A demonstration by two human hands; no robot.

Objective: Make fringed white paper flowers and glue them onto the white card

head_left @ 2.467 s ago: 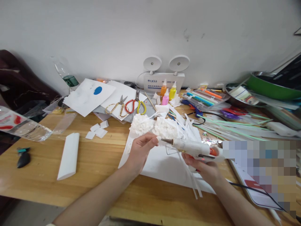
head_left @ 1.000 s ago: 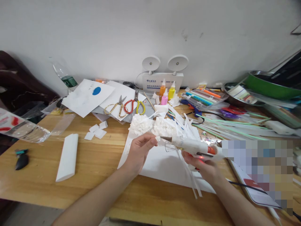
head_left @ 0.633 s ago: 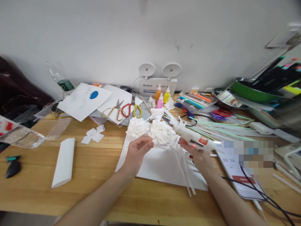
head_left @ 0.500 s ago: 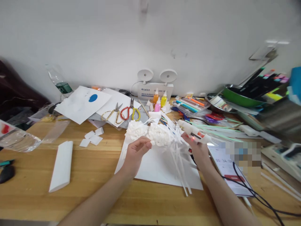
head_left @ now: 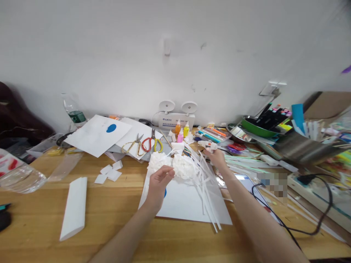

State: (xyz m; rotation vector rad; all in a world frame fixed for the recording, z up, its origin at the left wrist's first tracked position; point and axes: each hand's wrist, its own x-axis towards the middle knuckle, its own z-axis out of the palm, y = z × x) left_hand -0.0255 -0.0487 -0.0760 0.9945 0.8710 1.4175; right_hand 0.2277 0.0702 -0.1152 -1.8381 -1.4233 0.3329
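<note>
My left hand (head_left: 160,182) is pinched at the front of two fluffy white paper clusters (head_left: 184,166); what lies between its fingertips is too small to make out. Beneath the clusters is a white sheet (head_left: 189,208), with a bit of blue showing beside my left hand. My right hand (head_left: 216,157) is closed on a white glue gun (head_left: 207,145), behind and to the right of the clusters. Thin white paper strips (head_left: 207,193) fan out over the sheet's right side.
Scissors (head_left: 137,143), pliers (head_left: 153,140) and small paint bottles (head_left: 180,136) stand or lie behind. White squares (head_left: 113,174) and a folded white paper (head_left: 74,208) are at left. A phone (head_left: 246,180), black cable (head_left: 304,231) and power strip (head_left: 309,190) are at right.
My right hand has moved the glue gun away, back and a little left, off the phone's edge. My left hand stays pinched by the clusters. The camera view has shifted.
</note>
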